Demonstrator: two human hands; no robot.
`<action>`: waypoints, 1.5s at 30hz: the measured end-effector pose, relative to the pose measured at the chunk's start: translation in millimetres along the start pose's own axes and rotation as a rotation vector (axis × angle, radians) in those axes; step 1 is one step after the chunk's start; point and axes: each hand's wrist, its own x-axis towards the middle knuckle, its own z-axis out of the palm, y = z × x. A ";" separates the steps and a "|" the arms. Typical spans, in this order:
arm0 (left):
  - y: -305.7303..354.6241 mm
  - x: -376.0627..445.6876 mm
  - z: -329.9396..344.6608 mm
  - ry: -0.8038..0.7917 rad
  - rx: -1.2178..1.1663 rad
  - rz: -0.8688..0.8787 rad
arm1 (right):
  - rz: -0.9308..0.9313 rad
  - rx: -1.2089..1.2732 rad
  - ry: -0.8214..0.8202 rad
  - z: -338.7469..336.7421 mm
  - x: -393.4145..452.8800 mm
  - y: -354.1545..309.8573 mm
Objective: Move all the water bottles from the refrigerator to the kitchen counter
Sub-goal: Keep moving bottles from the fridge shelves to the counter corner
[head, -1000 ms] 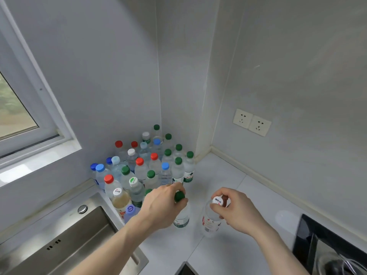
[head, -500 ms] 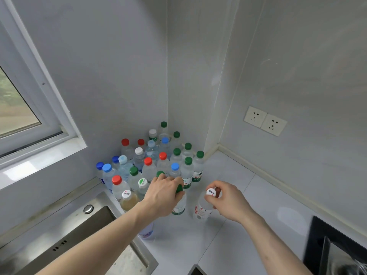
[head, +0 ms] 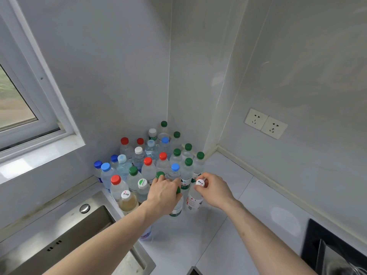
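**Both hands on bottle caps at the counter corner**

Head view: the left hand (head: 162, 195) curls its fingers down over the green cap of a clear plastic water bottle with a green label (head: 175, 209), gripping it from above. The right hand (head: 215, 190) pinches the white cap of a clear plastic bottle with a red-printed label (head: 193, 201) between thumb and fingertips. Both bottles stand upright, long axes vertical, caps up, just beside each other on the pale grey kitchen counter (head: 228, 225), at the front edge of a cluster of capped bottles (head: 151, 159) in the wall corner, beside the steel sink (head: 65, 231).
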 end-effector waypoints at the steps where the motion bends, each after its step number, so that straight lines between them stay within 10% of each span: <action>1: 0.9 0.3 0.9 -0.002 0.006 -0.006 | -0.003 -0.013 0.000 1.7 2.2 -1.1; 45: -54.3 -60.4 58.3 0.134 -0.186 0.000 | -0.076 -0.039 -0.055 53.0 -10.7 5.3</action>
